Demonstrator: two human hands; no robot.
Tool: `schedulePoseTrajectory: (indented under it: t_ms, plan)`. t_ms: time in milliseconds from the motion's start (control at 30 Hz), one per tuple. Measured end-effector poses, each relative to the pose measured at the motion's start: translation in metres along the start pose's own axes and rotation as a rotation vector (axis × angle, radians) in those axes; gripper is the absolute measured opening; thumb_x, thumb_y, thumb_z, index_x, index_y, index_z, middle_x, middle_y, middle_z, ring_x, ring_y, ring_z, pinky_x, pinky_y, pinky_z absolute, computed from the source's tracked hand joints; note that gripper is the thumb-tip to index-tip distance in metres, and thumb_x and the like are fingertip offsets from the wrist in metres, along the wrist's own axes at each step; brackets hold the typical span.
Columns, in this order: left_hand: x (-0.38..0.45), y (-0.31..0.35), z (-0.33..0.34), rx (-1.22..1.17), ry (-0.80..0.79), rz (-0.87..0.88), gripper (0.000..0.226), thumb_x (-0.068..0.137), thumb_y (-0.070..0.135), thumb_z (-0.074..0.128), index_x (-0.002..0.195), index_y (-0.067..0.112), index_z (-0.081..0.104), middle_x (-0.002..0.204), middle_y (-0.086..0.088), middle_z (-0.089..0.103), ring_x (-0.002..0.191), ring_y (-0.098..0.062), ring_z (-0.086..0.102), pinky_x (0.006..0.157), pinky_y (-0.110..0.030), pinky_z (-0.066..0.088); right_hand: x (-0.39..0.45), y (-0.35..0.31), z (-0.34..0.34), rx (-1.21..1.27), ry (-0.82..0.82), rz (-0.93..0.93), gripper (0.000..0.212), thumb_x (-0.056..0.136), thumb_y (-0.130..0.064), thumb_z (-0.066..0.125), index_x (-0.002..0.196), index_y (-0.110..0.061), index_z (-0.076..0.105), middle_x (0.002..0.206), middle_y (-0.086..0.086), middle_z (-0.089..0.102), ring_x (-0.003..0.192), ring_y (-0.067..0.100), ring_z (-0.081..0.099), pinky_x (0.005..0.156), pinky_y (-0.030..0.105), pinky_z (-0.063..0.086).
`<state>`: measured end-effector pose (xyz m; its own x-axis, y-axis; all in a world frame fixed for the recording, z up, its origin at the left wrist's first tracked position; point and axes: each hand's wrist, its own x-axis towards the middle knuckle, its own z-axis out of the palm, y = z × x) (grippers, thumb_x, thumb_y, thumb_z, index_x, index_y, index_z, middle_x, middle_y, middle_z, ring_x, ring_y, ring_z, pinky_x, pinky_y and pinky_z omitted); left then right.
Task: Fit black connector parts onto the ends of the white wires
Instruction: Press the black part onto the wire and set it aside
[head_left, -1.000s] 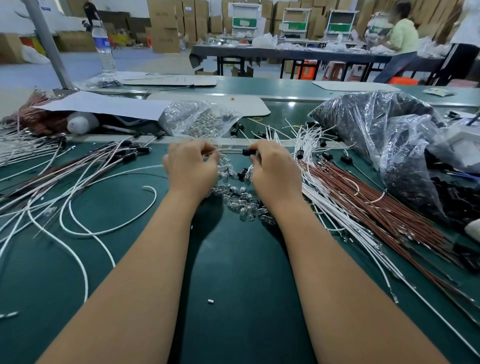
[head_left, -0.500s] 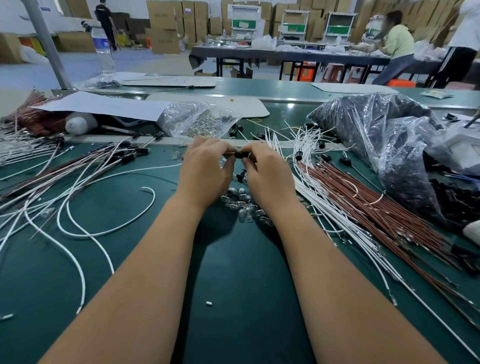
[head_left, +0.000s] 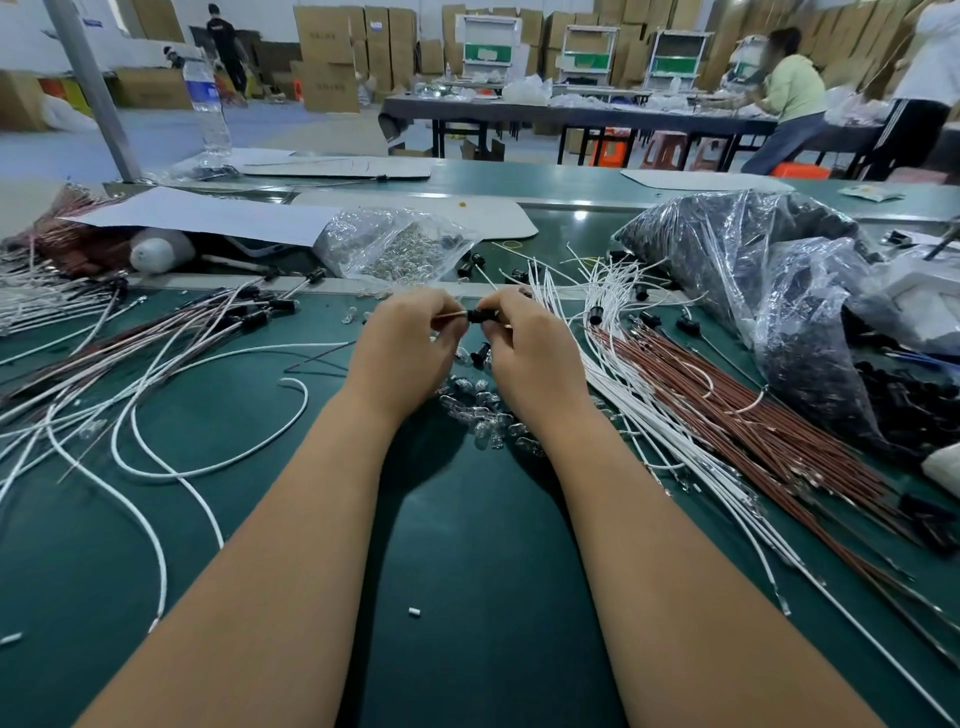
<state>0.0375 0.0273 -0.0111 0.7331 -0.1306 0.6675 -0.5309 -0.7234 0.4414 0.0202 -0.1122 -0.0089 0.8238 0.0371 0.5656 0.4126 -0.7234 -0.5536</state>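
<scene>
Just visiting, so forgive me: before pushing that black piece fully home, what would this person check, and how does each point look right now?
1. Right hand pinches the black connector: ok.
2. Left hand pinches the thin wire end: ok.
3. Wire end lined up with the connector: ok, roughly level.
4. Wire fully seated: cannot tell, fingers hide the joint.
5. More white wires beside the right hand: ok.

Bulb pile (head_left: 483, 410) between wrists; wire bundle (head_left: 727, 415) right; looped wires (head_left: 156, 415) left; bag (head_left: 395, 249) behind.
</scene>
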Motion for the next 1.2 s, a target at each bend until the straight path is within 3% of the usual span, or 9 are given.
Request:
schedulePoseTrajectory:
  t_ms: [100, 233, 367, 433, 533, 667, 800, 1067, 1200]
  plan:
    - [-0.0002, -0.0041, 0.0010, -0.070, -0.003, -0.069, 0.007, 0.089, 0.014, 0.065, 0.087, 0.009, 0.070, 0.068, 0.003, 0.059, 0.064, -0.016, 0.051, 0.061, -0.025, 0.035, -0.0007, 0.0002, 0.0006, 0.031, 0.034, 0.041, 0.017, 0.094, -0.015, 0.058, 0.111, -0.015, 0.061, 0.091, -0.004, 0.062, 0.079, 0.015, 0.058, 0.065, 0.028, 0.043]
    - [-0.0012, -0.0063, -0.0005, -0.119, -0.003, -0.110, 0.006, 0.089, 0.012, 0.063, 0.088, 0.010, 0.069, 0.063, 0.010, 0.056, 0.059, -0.006, 0.049, 0.056, -0.022, 0.037, 0.0008, 0.0028, 0.0006, 0.075, 0.060, 0.107, 0.008, 0.094, -0.019, 0.058, 0.094, -0.012, 0.062, 0.080, -0.002, 0.063, 0.072, 0.016, 0.058, 0.065, 0.032, 0.048]
    - [-0.0024, -0.0037, -0.0005, -0.108, -0.012, -0.107, 0.006, 0.088, 0.013, 0.064, 0.090, 0.010, 0.070, 0.072, 0.001, 0.064, 0.069, -0.016, 0.058, 0.066, -0.028, 0.046, 0.0026, 0.0041, 0.0014, 0.157, 0.065, 0.158, 0.006, 0.093, -0.014, 0.059, 0.088, -0.012, 0.064, 0.074, -0.004, 0.061, 0.070, 0.013, 0.057, 0.064, 0.027, 0.045]
    - [-0.0029, -0.0016, -0.0014, -0.138, -0.012, -0.089, 0.008, 0.086, 0.011, 0.066, 0.092, 0.011, 0.072, 0.077, 0.001, 0.068, 0.072, -0.013, 0.062, 0.070, -0.020, 0.048, 0.0035, 0.0058, 0.0013, 0.184, 0.078, 0.176, 0.007, 0.091, -0.012, 0.060, 0.085, -0.014, 0.063, 0.071, -0.009, 0.059, 0.067, 0.006, 0.055, 0.061, 0.021, 0.042]
    - [-0.0028, -0.0003, -0.0029, -0.159, -0.019, -0.073, 0.009, 0.085, 0.010, 0.068, 0.091, 0.012, 0.074, 0.074, 0.003, 0.067, 0.067, -0.004, 0.059, 0.064, -0.007, 0.042, 0.0041, 0.0073, 0.0005, 0.217, 0.081, 0.196, 0.010, 0.091, -0.012, 0.062, 0.082, -0.017, 0.063, 0.067, -0.013, 0.058, 0.060, -0.003, 0.054, 0.055, 0.012, 0.040]
    - [-0.0029, -0.0024, -0.0034, -0.193, -0.029, -0.119, 0.005, 0.086, 0.010, 0.067, 0.086, 0.011, 0.072, 0.064, 0.006, 0.061, 0.055, 0.003, 0.050, 0.055, -0.010, 0.037, 0.0047, 0.0065, 0.0000, 0.257, 0.106, 0.222, 0.007, 0.089, -0.015, 0.065, 0.083, -0.019, 0.064, 0.068, -0.013, 0.060, 0.062, 0.000, 0.056, 0.061, 0.017, 0.046]
    - [-0.0027, -0.0039, -0.0032, -0.197, -0.032, -0.150, 0.005, 0.087, 0.010, 0.065, 0.087, 0.009, 0.071, 0.066, 0.004, 0.063, 0.058, -0.001, 0.052, 0.058, -0.015, 0.041, 0.0051, 0.0065, -0.0023, 0.288, 0.118, 0.242, 0.006, 0.090, -0.014, 0.064, 0.084, -0.016, 0.065, 0.070, -0.010, 0.061, 0.065, 0.001, 0.056, 0.060, 0.011, 0.044]
    - [-0.0041, -0.0001, -0.0015, -0.169, -0.045, -0.074, 0.005, 0.086, 0.013, 0.068, 0.090, 0.011, 0.069, 0.072, 0.006, 0.064, 0.065, 0.001, 0.057, 0.065, -0.015, 0.046, 0.0055, 0.0035, -0.0022, 0.332, 0.103, 0.295, 0.011, 0.094, -0.017, 0.057, 0.085, -0.014, 0.062, 0.073, -0.004, 0.060, 0.067, 0.011, 0.054, 0.065, 0.026, 0.046]
    - [-0.0032, -0.0012, -0.0008, -0.240, -0.040, -0.153, 0.005, 0.087, 0.012, 0.067, 0.083, 0.009, 0.069, 0.070, -0.007, 0.067, 0.063, -0.022, 0.060, 0.063, -0.033, 0.049, 0.0048, 0.0010, -0.0056, 0.369, 0.094, 0.271, 0.009, 0.094, -0.012, 0.059, 0.086, -0.011, 0.062, 0.076, 0.003, 0.063, 0.072, 0.019, 0.060, 0.070, 0.033, 0.052]
